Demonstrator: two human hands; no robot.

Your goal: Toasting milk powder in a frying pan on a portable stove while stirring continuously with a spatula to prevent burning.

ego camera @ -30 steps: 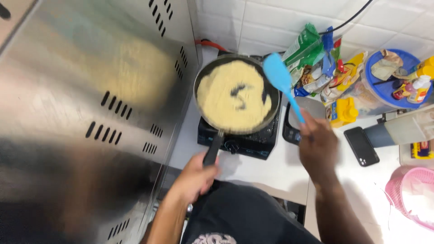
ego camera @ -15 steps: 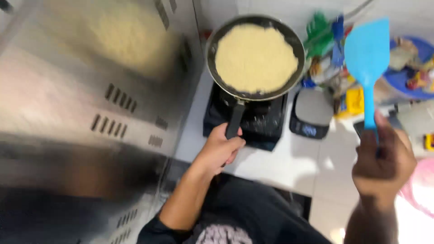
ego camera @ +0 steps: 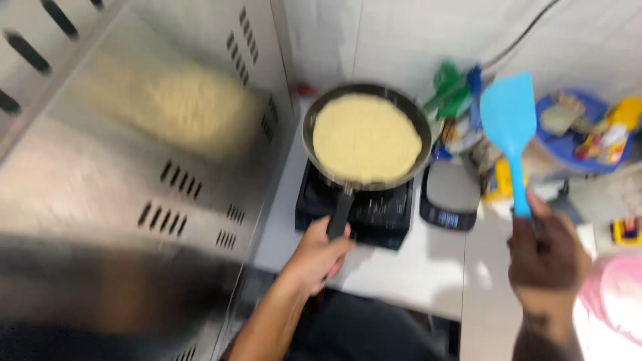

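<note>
Gripping pan handle [ego camera: 340, 215] with left hand [ego camera: 315, 257], blue spatula [ego camera: 509, 127] raised in right hand [ego camera: 547, 254] — yellow omelette [ego camera: 366, 138] blurred, countertop clutter [ego camera: 568, 134] indistinct.

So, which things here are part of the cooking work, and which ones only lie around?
In use:
- left hand on the pan handle
- black pan with a round yellow flatcake
- black stove
- right hand holding up the blue spatula

Lying about:
- grey scale
- blue bowl with packets
- steel wall panel
</note>
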